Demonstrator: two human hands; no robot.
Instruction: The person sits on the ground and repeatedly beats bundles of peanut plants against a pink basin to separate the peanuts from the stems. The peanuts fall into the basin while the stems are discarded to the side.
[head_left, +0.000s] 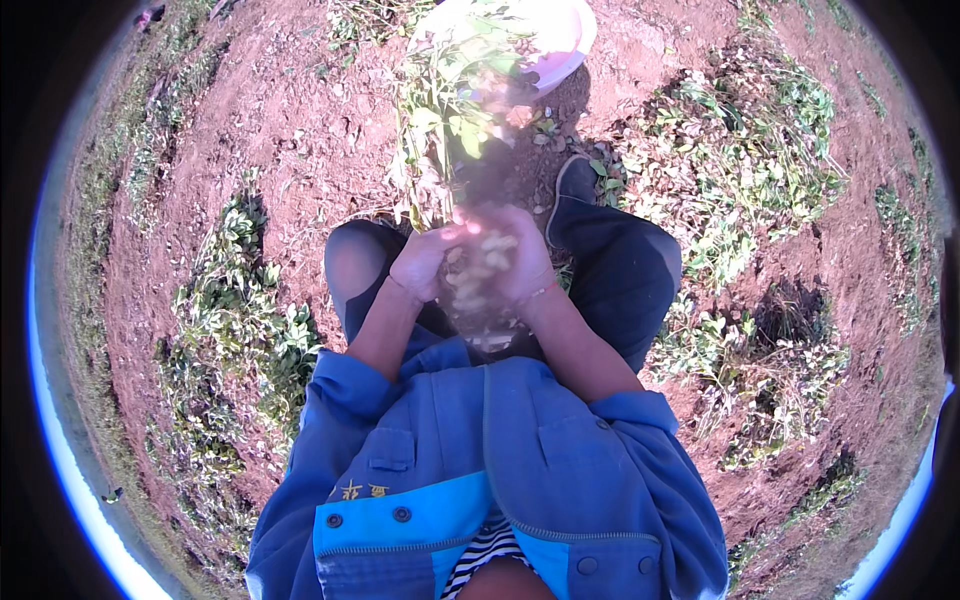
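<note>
A bunch of peanut plants (450, 112) lies between my hands, its leafy tops pointing away from me. My left hand (421, 259) grips the stems near their root end, thumb toward the middle. From the other side my right hand (526, 251) curls around the same bunch. Pale peanut pods (480, 270) cluster between the two palms, close to my body. A hazy, blurred patch over the middle hides the right fingertips and part of the stems. Beyond the hands, a white basin (564, 75) stands on the soil, partly covered by the leaves, with some pods inside.
Uprooted plants lie in heaps on the left (240, 322) and on the right (720, 157). Another plant heap (772, 375) is nearer me on the right. My bent knees flank my hands, and a dark shoe (571, 187) rests on reddish soil (300, 135).
</note>
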